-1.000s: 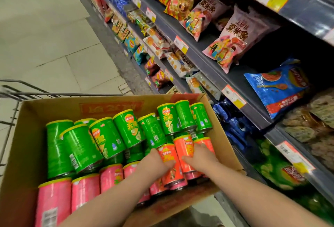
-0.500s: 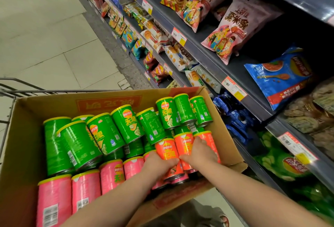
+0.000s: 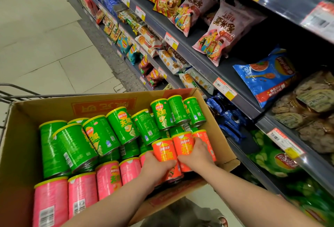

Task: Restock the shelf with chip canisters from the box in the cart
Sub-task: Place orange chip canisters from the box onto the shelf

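Note:
An open cardboard box (image 3: pixel 27 105) in the wire cart (image 3: pixel 10 95) holds several green chip canisters (image 3: pixel 124 125), several pink ones (image 3: pixel 81 190) and three orange ones lying on their sides. My left hand (image 3: pixel 155 165) wraps around the left orange canister (image 3: pixel 163 150). My right hand (image 3: pixel 197 154) grips the middle orange canister (image 3: pixel 182 142), with its fingers against the third orange canister (image 3: pixel 206 136) at the box's right wall. The dark shelf (image 3: pixel 226 75) stands to the right.
The shelves carry snack bags: pink ones (image 3: pixel 224 30), a blue one (image 3: pixel 267 75), green chip bags (image 3: pixel 274 160) low down, blue packs (image 3: pixel 227 116) beside the box. Price tags (image 3: pixel 225 88) line the shelf edges. Tiled floor (image 3: pixel 45 37) stretches to the left.
The orange canisters have risen slightly in my hands at the box's right end, and the view has tilted down a little; both hands keep their grip.

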